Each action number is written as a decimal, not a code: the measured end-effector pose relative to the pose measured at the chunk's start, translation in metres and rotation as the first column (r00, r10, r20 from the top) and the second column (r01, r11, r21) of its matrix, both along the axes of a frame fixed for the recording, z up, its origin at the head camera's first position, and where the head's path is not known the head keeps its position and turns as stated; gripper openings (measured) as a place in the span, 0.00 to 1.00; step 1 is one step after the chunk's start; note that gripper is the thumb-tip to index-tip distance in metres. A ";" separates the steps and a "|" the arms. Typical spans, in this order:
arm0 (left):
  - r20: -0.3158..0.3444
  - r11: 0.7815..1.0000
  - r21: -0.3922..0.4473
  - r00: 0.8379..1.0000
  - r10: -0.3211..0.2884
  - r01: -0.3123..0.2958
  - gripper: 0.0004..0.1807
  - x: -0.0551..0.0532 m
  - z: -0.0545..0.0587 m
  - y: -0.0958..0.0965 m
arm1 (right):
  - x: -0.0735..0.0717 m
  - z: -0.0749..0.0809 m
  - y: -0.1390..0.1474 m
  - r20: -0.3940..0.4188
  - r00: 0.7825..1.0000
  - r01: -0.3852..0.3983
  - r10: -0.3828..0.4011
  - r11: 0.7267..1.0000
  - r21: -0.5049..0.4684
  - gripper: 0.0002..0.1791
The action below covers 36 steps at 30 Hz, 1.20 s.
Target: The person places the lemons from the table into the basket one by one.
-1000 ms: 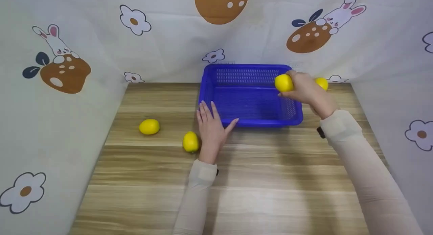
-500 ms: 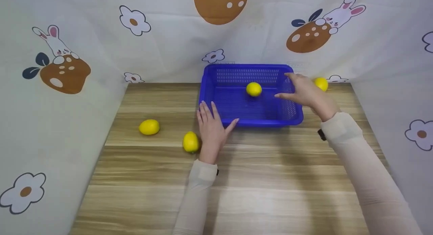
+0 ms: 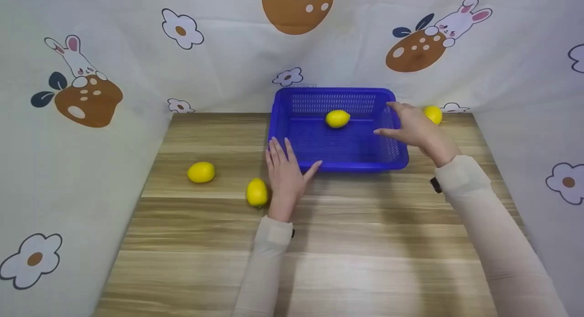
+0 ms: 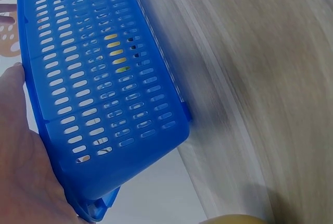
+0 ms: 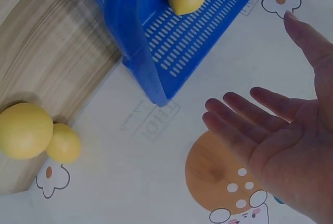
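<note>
A blue plastic basket [image 3: 337, 165] with slotted sides stands at the back of the table, one lemon [image 3: 337, 119] lying inside it. My left hand [image 3: 286, 175] rests on the basket's near left corner, fingers straight and thumb spread along the front rim. Over the right rim, my right hand [image 3: 413, 125] holds nothing; its thumb and fingers are apart, as the right wrist view also shows. Left of the basket lie two lemons, one [image 3: 257, 192] beside my left wrist and another [image 3: 201, 172] farther left. The right wrist view shows a pair of lemons [image 5: 26, 130] right of the basket, one mostly hidden in the head view.
The wood-grain table [image 3: 365, 262] reaches back to a pale cloth backdrop [image 3: 228, 57] printed with rabbits and flowers. Cloth also hangs along the left and right sides. The basket's back stands close to the rear cloth.
My right hand has let go of its lemon, which dropped into the basket and rolled left, turning slightly. The right hand has drawn back a little; the left hand has stayed still.
</note>
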<state>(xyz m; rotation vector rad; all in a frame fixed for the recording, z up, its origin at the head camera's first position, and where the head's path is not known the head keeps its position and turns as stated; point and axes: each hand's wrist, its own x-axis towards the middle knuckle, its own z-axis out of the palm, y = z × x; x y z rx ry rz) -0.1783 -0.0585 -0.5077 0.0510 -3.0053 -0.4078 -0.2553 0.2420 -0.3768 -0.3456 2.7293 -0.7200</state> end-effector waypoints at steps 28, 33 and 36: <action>0.015 1.000 -0.019 1.000 0.000 0.000 0.62 0.001 0.002 0.000 | 0.011 -0.019 0.018 -0.108 0.994 -0.026 0.029 0.999 0.036 0.50; 0.028 1.000 0.024 1.000 0.004 -0.004 0.62 0.001 0.003 0.000 | 0.011 -0.023 0.021 -0.134 0.991 -0.016 0.019 1.000 0.022 0.49; 0.027 1.000 0.031 1.000 0.003 -0.004 0.62 0.001 0.003 0.000 | 0.013 -0.026 0.023 -0.140 0.990 -0.007 0.009 1.000 0.011 0.50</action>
